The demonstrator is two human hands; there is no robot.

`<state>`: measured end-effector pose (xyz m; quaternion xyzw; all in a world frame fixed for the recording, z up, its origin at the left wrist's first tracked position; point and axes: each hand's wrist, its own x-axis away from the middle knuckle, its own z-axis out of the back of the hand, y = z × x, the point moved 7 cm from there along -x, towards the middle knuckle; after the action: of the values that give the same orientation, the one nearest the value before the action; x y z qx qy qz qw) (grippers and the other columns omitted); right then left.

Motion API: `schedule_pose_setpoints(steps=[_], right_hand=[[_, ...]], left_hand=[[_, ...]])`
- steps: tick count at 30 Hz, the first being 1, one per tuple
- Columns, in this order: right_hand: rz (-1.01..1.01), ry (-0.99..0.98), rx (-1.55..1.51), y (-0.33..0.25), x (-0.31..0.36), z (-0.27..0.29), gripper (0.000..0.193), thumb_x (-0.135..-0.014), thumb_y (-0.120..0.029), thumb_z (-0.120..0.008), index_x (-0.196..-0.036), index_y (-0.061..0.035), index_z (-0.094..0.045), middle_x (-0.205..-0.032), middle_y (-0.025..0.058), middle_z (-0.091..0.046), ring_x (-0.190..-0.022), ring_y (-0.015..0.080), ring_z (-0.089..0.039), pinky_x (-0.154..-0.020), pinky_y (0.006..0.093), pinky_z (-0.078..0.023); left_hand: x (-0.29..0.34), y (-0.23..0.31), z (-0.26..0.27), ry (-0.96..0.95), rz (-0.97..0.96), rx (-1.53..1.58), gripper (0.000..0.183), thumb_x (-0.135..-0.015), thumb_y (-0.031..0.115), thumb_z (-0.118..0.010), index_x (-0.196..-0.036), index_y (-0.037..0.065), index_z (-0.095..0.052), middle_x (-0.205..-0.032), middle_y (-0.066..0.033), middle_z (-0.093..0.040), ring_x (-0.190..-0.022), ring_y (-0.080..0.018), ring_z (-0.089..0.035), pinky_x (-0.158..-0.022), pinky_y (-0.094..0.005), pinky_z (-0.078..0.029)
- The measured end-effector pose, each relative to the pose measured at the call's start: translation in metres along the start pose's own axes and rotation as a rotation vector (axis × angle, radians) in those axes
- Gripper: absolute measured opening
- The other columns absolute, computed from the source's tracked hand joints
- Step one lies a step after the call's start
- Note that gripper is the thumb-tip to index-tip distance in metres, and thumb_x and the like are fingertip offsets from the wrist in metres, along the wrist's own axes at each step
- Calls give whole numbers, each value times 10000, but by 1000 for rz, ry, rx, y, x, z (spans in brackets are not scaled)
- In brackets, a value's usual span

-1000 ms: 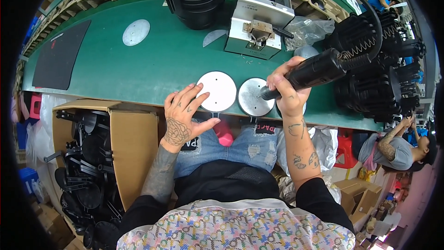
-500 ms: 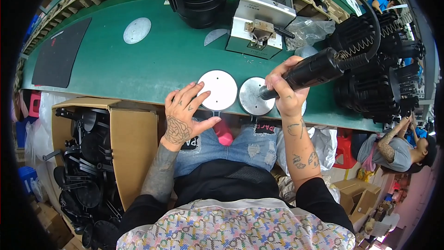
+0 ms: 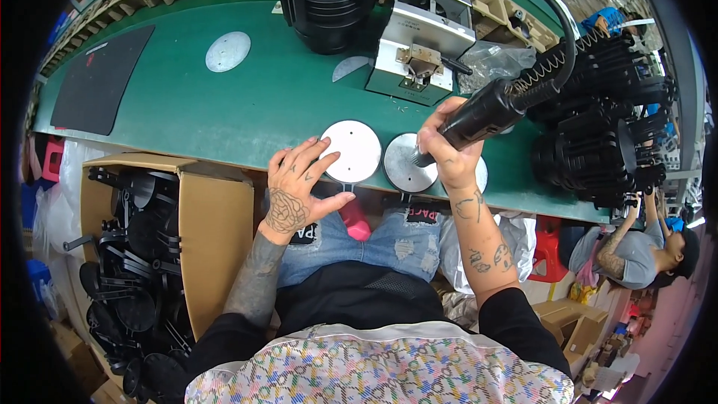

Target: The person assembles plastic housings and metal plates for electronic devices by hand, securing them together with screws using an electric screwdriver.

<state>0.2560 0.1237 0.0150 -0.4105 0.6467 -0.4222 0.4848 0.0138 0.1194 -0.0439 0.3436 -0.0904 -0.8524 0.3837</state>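
I have the right hand (image 3: 452, 153) closed round the black driver (image 3: 482, 116), its fingers wrapped about the barrel, with the tool slanting down and its tip at the grey disc (image 3: 402, 168). That disc lies flat near the front edge of the green surface (image 3: 187, 120). The step in hand, as I read it, is driver work on this disc; whether the tip is seated in a hole or only hovers over the face, I cannot tell, since the tip hides the spot. One small hole shows clear of it, toward the near edge.

My left hand (image 3: 295, 176) is open, fingers spread, holding nothing; its fingertips rest at the left rim of the white disc (image 3: 350, 151), which sits just beside the grey one and shows two holes. Another pale disc (image 3: 482, 173) is partly hidden behind the right wrist.

I judge that the next move calls for lining the tip up squarely with a hole and pressing evenly, because the driver leans and the grey disc has no hand steadying it. The cable (image 3: 570, 45) needs slack, too.
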Motion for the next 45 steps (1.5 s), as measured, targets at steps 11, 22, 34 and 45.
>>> schedule_pose_setpoints(steps=[11,22,34,45], right_hand=[[358,111,-56,-64,-121,-17,348,-836,1,-774,-1112,-11,-562,-770,29,-644,-629,128,-616,-603,267,-482],[101,50,-29,-35,-62,3,413,-843,-9,-753,-1198,3,-542,-753,24,-602,-607,125,-589,-580,267,-466],[214,160,10,-51,20,105,466,-815,38,-640,-1243,4,-457,-732,80,-578,-591,158,-561,-598,303,-488],[243,152,-33,-41,29,112,419,-824,36,-645,-1200,-32,-473,-740,77,-581,-602,151,-550,-610,299,-493]], left_hand=[[1,1,2,12,-26,-14,650,-729,520,-821,-1262,190,-650,-1396,-21,-599,-1294,-225,-555,-1069,-428,-350],[3,2,0,-21,-17,15,658,-736,521,-816,-1271,178,-643,-1406,-30,-595,-1315,-224,-540,-1082,-438,-334],[0,0,-6,-50,-28,-35,675,-733,546,-812,-1267,166,-650,-1392,-56,-596,-1305,-250,-542,-1085,-447,-313],[3,1,-5,-66,-23,-60,689,-732,560,-811,-1275,171,-643,-1388,-61,-595,-1311,-248,-534,-1084,-446,-311]])
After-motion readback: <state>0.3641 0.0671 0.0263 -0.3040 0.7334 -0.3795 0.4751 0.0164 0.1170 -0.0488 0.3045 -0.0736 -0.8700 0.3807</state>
